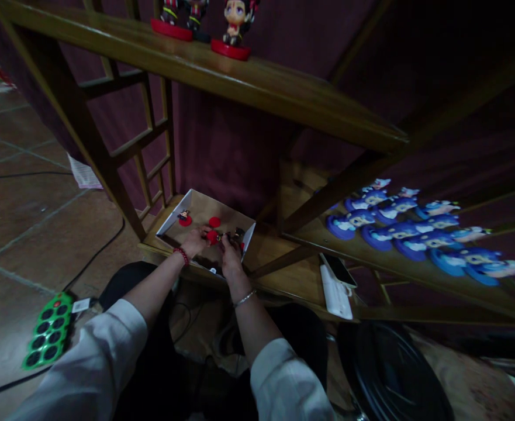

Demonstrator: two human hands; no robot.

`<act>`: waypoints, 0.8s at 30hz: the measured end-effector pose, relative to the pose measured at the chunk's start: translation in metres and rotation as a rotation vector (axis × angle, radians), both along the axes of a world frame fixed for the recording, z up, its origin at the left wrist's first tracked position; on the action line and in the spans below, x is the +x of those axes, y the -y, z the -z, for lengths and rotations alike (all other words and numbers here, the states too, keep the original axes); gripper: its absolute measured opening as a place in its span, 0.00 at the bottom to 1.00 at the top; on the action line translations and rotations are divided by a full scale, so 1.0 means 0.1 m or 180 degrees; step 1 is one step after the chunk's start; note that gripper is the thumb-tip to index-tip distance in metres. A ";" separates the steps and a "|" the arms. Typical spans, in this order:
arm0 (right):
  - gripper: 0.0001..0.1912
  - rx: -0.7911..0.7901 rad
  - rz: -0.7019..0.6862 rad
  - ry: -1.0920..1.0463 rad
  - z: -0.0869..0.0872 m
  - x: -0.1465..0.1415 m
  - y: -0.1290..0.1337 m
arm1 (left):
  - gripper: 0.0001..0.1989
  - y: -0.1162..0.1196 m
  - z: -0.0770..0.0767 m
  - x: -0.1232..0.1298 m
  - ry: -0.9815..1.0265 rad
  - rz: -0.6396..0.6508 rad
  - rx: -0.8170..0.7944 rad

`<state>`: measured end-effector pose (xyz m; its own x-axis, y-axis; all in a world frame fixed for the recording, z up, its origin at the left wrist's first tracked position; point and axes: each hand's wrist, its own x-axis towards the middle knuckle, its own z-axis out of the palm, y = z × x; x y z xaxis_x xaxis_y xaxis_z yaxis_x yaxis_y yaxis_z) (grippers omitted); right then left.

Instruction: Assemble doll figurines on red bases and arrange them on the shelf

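Both hands are inside a shallow white cardboard box (176, 219) on the low wooden shelf. My left hand (196, 241), with a red bead bracelet at the wrist, is closed on the round red base of a small figurine (213, 237). The fingers of my right hand (231, 254) are closed around its other, dark end, so it lies sideways between the hands. Another small figurine (184, 217) on a red base stands in the box's left corner. Close behind the hands lies a red disc (214, 221). A dark-topped figurine (238, 233) is at the right wall, partly hidden.
Overhead runs a wooden shelf board (257, 88) bearing figurines (235, 26) on red bases. On the right, a shelf holds several blue figurines (389, 231). A phone (338, 270) lies on a white object (336, 295). A green power strip (49, 332) and cables are on the floor.
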<state>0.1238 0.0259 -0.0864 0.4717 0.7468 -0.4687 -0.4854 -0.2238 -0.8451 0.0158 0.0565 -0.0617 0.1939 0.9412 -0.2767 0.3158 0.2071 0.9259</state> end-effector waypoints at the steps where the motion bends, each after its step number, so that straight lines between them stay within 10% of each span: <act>1: 0.16 0.0007 0.0021 -0.0023 -0.02 0.00 0.01 | 0.20 0.00 -0.01 0.01 0.0098 -0.0042 -0.0073; 24: 0.20 0.0159 -0.0088 -0.0298 -0.12 0.01 0.05 | 0.12 0.02 -0.14 0.00 0.0755 -0.0696 -0.0617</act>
<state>0.1244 0.0210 -0.0745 0.4066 0.7825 -0.4716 -0.5571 -0.1968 -0.8068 0.0159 0.0546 -0.0477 0.0743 0.9020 -0.4254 0.0260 0.4246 0.9050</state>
